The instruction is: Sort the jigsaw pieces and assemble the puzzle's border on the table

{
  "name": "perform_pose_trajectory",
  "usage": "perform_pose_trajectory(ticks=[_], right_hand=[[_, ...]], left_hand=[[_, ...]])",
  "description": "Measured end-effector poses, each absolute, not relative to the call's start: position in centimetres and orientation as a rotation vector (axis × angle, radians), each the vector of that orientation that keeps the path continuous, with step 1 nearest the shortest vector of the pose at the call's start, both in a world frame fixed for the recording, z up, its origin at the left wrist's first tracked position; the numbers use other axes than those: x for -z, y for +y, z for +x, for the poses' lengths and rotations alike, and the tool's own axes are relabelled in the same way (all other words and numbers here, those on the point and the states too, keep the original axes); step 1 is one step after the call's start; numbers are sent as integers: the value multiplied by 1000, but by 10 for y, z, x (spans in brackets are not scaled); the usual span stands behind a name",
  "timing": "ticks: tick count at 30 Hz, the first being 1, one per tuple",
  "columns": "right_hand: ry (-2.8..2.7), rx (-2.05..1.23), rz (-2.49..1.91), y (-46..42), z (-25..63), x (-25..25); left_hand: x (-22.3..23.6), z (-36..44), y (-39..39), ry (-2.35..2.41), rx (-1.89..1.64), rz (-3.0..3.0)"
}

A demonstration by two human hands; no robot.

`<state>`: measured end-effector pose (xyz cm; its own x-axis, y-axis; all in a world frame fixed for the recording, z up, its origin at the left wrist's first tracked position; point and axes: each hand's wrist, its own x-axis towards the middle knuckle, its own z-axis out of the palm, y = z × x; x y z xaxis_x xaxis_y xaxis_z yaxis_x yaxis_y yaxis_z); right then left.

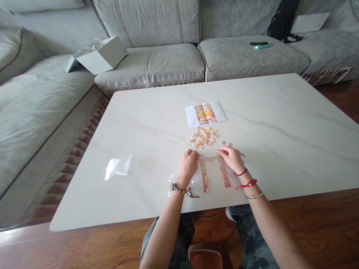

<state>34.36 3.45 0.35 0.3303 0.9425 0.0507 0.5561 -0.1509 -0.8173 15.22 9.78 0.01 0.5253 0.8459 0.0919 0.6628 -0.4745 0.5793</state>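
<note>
A partly joined jigsaw puzzle border (226,179) lies on the table, with a top edge and two sides in pink, orange and yellow. At its upper left corner my left hand (190,163) is closed, fingertips pressed around a small lilac puzzle piece (201,156). My right hand (231,157) hovers by the upper right part of the border, thumb and fingers pinched; whatever sits between them is too small to make out. Just beyond both hands spreads a pile of loose puzzle pieces (206,136). A few purple pieces (223,143) rest near my right hand.
Behind the pile lies a creased picture sheet (207,113) with two yellow figures. A clear plastic bag (118,167) is on the left of the white marbled table (151,127). Grey sofas (157,61) border the table, bearing a white box (102,56) and a black bag (283,20).
</note>
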Motion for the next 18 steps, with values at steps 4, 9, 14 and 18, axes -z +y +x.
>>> perform_pose_trajectory(ticks=[4, 9, 14, 18], right_hand=[[-1206, -792, -1758, 29, 346, -9], [-1121, -1036, -1719, 14, 348, -19], [-1201, -1102, -1737, -17, 353, -24], [-1174, -1170, -1769, -48, 357, -19]], left_hand=[[0, 152, 98, 1239, -526, 2280], [1, 145, 94, 1259, -568, 2265], [1, 129, 77, 1284, -584, 2272], [-5, 122, 59, 1298, -603, 2270]])
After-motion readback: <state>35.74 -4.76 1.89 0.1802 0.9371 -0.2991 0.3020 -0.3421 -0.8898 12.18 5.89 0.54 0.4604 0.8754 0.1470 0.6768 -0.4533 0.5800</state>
